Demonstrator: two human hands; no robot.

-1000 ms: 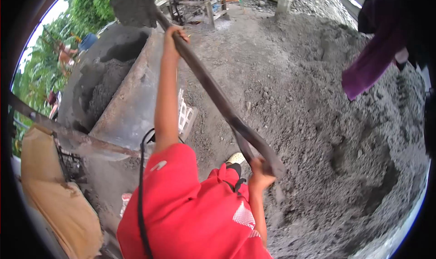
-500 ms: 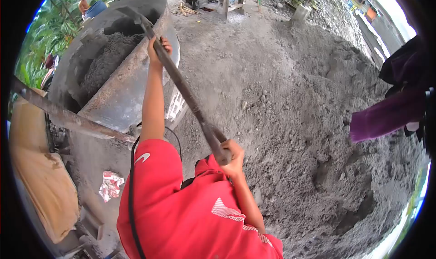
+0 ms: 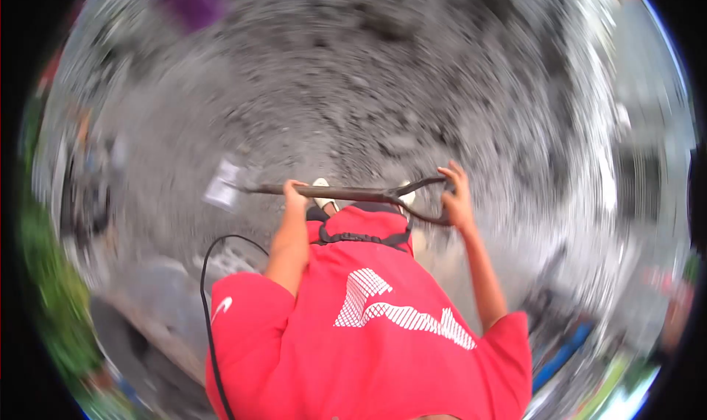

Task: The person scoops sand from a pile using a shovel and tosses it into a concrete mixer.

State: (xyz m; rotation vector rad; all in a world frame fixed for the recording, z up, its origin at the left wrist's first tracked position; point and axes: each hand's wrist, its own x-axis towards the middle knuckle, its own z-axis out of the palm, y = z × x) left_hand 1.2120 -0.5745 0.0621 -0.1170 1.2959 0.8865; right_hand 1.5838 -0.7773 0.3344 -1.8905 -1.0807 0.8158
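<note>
red shirt [image 3: 398,376], left sleeve [image 3: 254,313]: white swoosh logo [image 3: 222,308] | shirt front: white hatched graphic [image 3: 401,313] | words, numbers: none readable

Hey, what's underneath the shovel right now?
Grey ground, a pale left shoe and a pale right shoe. The shovel's shaft covers a strip of the left one, its forked handle part of the right; ground directly under the blade is hidden.
</note>
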